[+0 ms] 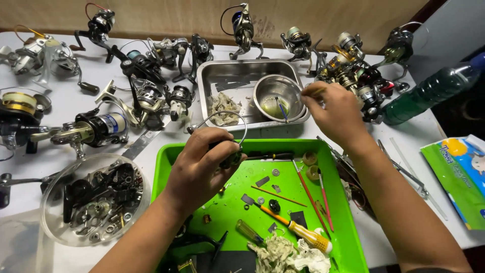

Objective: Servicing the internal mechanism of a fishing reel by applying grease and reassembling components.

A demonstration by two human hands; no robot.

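The left hand (202,162) is closed around a dark reel part (230,157) with a thin wire bail (222,117) arching above the knuckles; it hovers over the far edge of the green tray (348,237). The right hand (336,114) is pinched shut on a slim brush (283,110), whose handle shows at the fingertips and whose tip dips into the steel bowl (293,88). The bowl sits in the right end of a steel pan (212,71), beside a crumpled rag (225,107) lying in the pan's middle.

In the green tray lie a yellow-handled screwdriver (303,233), two red sticks (310,194), small washers and dark plates, two small tan rings (310,164) near the right wrist, and a wad of dirty cloth (283,255) at the near edge.

Left of the tray, on the white desk (76,103), stands a clear round dish (55,227) full of dark reel parts and screws. Many fishing reels (146,96) crowd the far and left parts of the desk, and more cluster behind the right hand. A green bottle (429,93) lies at the far right, with a green tissue pack (457,174) nearer, well apart from both hands. Tweezers (404,172) rest just right of the tray.
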